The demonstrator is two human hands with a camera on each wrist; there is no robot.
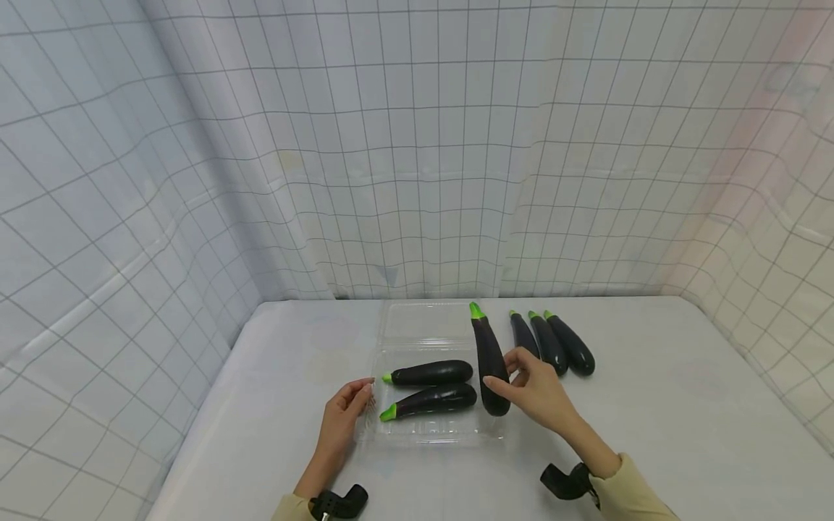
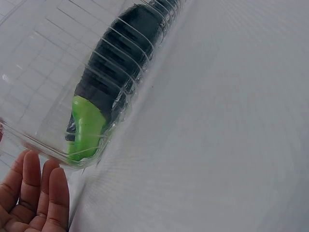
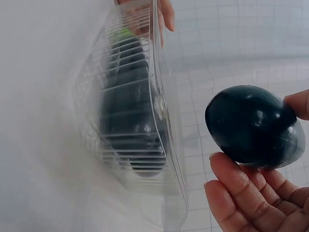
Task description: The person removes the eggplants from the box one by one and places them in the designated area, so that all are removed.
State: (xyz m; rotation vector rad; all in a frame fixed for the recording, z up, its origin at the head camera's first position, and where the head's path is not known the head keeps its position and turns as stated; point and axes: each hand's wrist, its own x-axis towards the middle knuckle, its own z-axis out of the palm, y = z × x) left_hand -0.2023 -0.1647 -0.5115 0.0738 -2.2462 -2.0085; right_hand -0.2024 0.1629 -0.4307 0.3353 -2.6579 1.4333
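Note:
My left hand (image 1: 342, 412) pinches the left rim of a clear plastic clamshell box (image 1: 430, 438). In the left wrist view its fingers lie against the outside of that rim. Two dark eggplants, an upper one (image 1: 433, 373) and a lower one (image 1: 438, 399), lie crosswise inside, green stem ends toward the left. My right hand (image 1: 537, 391) grips a third eggplant (image 1: 490, 362) over the box's right side, thumb on one side and fingers on the other. Its green stem (image 1: 477, 311) points away from me. The right wrist view shows this eggplant's round end (image 3: 251, 126) apart from the box wall.
Beyond the box base, its opened lid (image 1: 423, 318) lies back on the white table (image 1: 651, 405). Three more eggplants (image 1: 570, 344) lie side by side at the back right, just past my right hand. A white gridded curtain (image 1: 417, 145) encloses the table's back and sides.

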